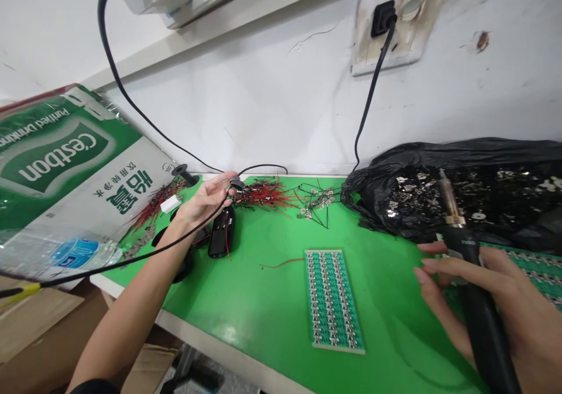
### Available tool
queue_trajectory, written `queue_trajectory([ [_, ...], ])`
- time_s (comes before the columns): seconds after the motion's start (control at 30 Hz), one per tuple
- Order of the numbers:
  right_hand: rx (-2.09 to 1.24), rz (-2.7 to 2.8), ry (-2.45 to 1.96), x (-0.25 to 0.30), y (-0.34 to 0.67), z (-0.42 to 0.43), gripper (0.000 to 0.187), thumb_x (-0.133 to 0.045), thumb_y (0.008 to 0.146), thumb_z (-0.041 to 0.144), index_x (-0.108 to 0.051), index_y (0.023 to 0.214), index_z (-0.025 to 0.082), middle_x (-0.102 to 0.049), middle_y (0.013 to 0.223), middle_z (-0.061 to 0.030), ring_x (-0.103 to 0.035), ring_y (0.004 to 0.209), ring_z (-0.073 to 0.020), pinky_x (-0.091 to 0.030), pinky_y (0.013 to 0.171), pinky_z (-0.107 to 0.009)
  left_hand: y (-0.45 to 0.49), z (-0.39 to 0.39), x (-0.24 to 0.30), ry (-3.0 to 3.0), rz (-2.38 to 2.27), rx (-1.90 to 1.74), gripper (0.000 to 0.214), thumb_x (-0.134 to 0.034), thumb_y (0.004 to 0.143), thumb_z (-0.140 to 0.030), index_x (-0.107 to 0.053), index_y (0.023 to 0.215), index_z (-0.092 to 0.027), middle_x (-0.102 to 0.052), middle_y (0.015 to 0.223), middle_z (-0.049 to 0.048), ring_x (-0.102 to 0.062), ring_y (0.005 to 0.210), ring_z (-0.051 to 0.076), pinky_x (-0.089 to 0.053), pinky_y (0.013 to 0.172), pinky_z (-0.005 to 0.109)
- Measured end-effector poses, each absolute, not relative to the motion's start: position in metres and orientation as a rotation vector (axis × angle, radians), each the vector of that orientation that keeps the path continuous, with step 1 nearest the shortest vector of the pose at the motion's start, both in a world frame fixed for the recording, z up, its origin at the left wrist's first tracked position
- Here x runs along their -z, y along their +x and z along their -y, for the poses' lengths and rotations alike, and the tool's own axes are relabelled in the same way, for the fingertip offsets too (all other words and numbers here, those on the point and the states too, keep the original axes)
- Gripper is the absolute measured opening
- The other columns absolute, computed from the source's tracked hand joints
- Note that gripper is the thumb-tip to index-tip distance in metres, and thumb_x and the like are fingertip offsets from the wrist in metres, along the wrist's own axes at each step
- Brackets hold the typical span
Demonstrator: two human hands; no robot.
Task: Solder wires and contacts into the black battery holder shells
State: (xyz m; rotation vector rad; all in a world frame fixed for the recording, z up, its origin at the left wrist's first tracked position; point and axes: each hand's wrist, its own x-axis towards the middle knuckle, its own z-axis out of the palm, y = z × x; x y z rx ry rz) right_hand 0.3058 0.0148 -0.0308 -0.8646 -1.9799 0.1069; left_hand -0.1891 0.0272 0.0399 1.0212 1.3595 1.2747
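Observation:
My left hand [211,198] is closed at the back of the green work surface, pinching a black cable [188,228]. A small dark grey piece [237,184] shows at its fingertips; I cannot make out its kind. Under this hand lies an open black casing [220,234] with a red wire. At the right, my right hand [496,300] grips the black handle of a soldering iron [472,265], its tip pointing up and away. Between my hands, a green circuit board panel [334,300] with rows of metal parts lies flat. A thin red wire [281,263] touches its upper left side.
Red and black wires [266,196] are heaped against the wall, beside small metal pieces with black leads [319,202]. A black plastic bag [373,189] of metal parts lies at right, near another board panel [538,271]. A green-white carton [88,165] stands left. A wall socket [395,25] holds a plug.

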Motion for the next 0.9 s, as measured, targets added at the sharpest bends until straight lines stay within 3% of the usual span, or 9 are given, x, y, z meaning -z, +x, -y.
queue_trajectory([
  [0.33,-0.103,1.968,-0.884,0.027,0.306,-0.014,0.025,-0.072,0.101,0.024,-0.068,0.125,0.033,-0.074,0.112,-0.0012,-0.079,0.084,-0.0213,-0.068,0.077,-0.036,-0.191,-0.031,-0.039,0.999,-1.411,-1.201,0.035,-0.073,0.107,-0.044,-0.071,0.128,-0.016,-0.075,0.121,0.0085,-0.075,0.102,0.02,-0.068,0.089,0.04],
  [0.43,-0.13,1.973,-0.883,0.029,0.305,-0.014,0.025,-0.072,0.102,0.025,-0.068,0.125,0.032,-0.074,0.113,-0.0017,-0.08,0.091,-0.0213,-0.067,0.081,-0.035,-0.187,-0.03,-0.046,1.01,-1.369,-1.19,0.04,-0.086,0.096,-0.039,-0.075,0.126,-0.016,-0.08,0.125,0.011,-0.079,0.109,0.023,-0.069,0.094,0.038],
  [0.57,-0.144,1.976,-0.862,0.029,0.304,-0.015,0.025,-0.073,0.102,0.025,-0.068,0.125,0.029,-0.074,0.116,-0.0024,-0.079,0.098,-0.0198,-0.065,0.085,-0.032,-0.177,-0.024,-0.057,1.019,-1.268,-1.162,0.073,-0.104,0.062,-0.03,-0.08,0.129,-0.014,-0.079,0.137,0.0179,-0.072,0.139,0.035,-0.067,0.099,0.023],
  [0.7,-0.112,1.969,-0.853,0.028,0.304,-0.015,0.024,-0.073,0.103,0.024,-0.068,0.126,0.029,-0.072,0.113,-0.0026,-0.078,0.094,-0.0194,-0.065,0.082,-0.031,-0.17,-0.018,-0.056,1.022,-1.187,-1.174,0.103,-0.107,0.052,-0.053,-0.073,0.14,-0.011,-0.068,0.154,0.0244,-0.055,0.158,0.042,-0.067,0.097,0.021],
  [0.8,-0.108,1.986,-0.847,0.027,0.303,-0.015,0.023,-0.072,0.103,0.024,-0.067,0.125,0.028,-0.072,0.111,-0.0021,-0.077,0.091,-0.0185,-0.065,0.082,-0.03,-0.171,-0.012,-0.05,1.024,-1.151,-1.188,0.135,-0.109,0.039,-0.065,-0.062,0.155,-0.016,-0.058,0.165,0.0241,-0.048,0.162,0.045,-0.069,0.09,0.022],
  [0.9,-0.106,1.989,-0.836,0.027,0.303,-0.015,0.024,-0.072,0.103,0.022,-0.067,0.126,0.027,-0.072,0.113,-0.0027,-0.077,0.093,-0.0182,-0.064,0.082,-0.029,-0.172,-0.007,-0.046,1.006,-1.141,-1.158,0.147,-0.114,0.033,-0.052,-0.052,0.164,-0.025,-0.06,0.164,0.0218,-0.066,0.146,0.042,-0.065,0.068,0.018],
])
